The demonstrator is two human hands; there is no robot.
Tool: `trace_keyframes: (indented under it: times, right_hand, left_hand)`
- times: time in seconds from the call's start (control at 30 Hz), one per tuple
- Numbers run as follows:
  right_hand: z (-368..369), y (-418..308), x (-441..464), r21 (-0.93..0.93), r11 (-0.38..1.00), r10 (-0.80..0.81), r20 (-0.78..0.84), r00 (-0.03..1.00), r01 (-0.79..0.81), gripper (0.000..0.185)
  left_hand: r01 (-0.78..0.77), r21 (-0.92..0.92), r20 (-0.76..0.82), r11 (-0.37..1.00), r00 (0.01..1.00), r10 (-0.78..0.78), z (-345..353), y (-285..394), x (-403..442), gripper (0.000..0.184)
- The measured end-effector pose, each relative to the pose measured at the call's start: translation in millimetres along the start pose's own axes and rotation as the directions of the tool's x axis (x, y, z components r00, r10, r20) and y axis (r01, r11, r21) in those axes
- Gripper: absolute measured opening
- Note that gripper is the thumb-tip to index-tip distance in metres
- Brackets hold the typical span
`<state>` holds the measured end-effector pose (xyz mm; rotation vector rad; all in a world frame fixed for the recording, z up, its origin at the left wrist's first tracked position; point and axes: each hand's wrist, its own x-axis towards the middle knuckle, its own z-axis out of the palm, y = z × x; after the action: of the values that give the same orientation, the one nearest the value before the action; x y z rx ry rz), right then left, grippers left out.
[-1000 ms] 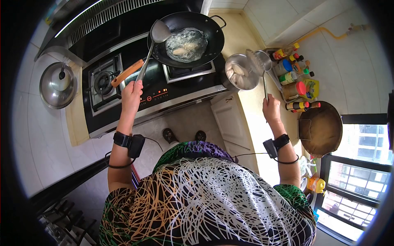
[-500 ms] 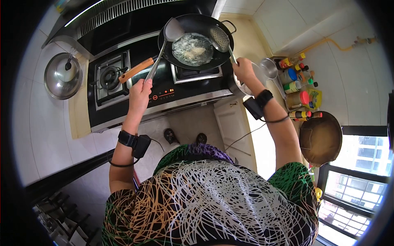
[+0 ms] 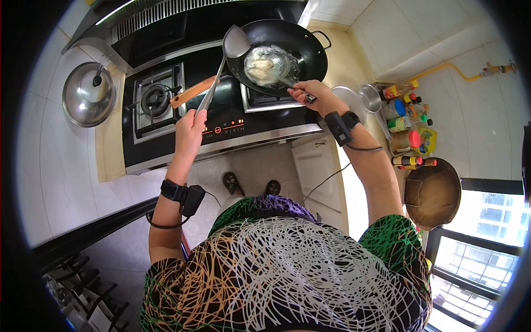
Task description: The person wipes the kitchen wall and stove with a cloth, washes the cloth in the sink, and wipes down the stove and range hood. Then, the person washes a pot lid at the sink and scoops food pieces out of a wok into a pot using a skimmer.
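Observation:
In front of me a black wok [image 3: 310, 61] sits on the right burner, its wooden handle [image 3: 193, 92] pointing left. Pale food [image 3: 261, 72] lies in bubbling liquid inside it. My left hand [image 3: 191, 130] is closed around the handle of a metal wok spatula [image 3: 237, 42], whose blade rests at the wok's left rim. My right hand [image 3: 315, 95] grips a skimmer [image 3: 286, 82] by its dark-ended handle, over the wok's near right edge. The skimmer's head is down in the bubbling liquid beside the food, partly hidden by foam.
The left burner [image 3: 156, 98] has nothing on it. A metal lid [image 3: 88, 94] stands against the left wall. On the right are a metal ladle [image 3: 370, 98], a pale round bowl [image 3: 349, 105], several sauce bottles [image 3: 399, 90] and jars, and a round wooden board [image 3: 437, 193].
My right hand has moved left and lowered the skimmer from the wok's right side into the bubbling liquid by the food. The left hand keeps the spatula at the rim; the view has shifted slightly.

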<state>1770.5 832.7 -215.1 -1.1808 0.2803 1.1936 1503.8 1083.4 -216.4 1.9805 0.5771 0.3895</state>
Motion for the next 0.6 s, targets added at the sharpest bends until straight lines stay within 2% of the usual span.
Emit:
trace_keyframes:
  times: [0.03,0.13,0.23,0.27,0.47,0.6]
  right_hand:
    - [0.9,-0.4,2.9,0.089,0.994,0.058,0.053,0.997,-0.062,0.017]
    - [5.6,3.5,10.2,0.171,0.983,0.036,0.157,0.987,-0.063,0.019]
    - [41.8,0.3,-15.4,0.096,0.995,-0.004,0.017,1.000,0.002,0.021]
    - [40.4,0.3,-11.9,0.127,0.992,0.006,0.041,0.999,-0.011,0.020]
    - [33.5,3.7,-15.7,0.037,0.992,-0.126,0.108,0.986,0.123,0.018]
    - [30.4,4.7,-22.4,0.006,0.988,-0.152,0.078,0.985,0.152,0.017]
  left_hand:
    - [0.004,0.013,-0.001,1.000,1.000,-0.004,-1.5,1.4,0.3,0.039]
    - [0.014,0.032,-0.008,0.999,1.000,-0.014,-3.2,2.6,1.0,0.039]
    - [0.030,0.008,-0.001,1.000,1.000,-0.030,-3.8,0.9,2.9,0.039]
    - [0.037,-0.004,0.002,0.999,0.999,-0.037,-3.8,0.2,3.3,0.038]
    - [0.032,0.000,0.008,1.000,0.999,-0.032,-1.5,4.0,0.9,0.038]
    - [0.020,0.005,0.008,1.000,1.000,-0.021,0.6,0.9,3.7,0.038]
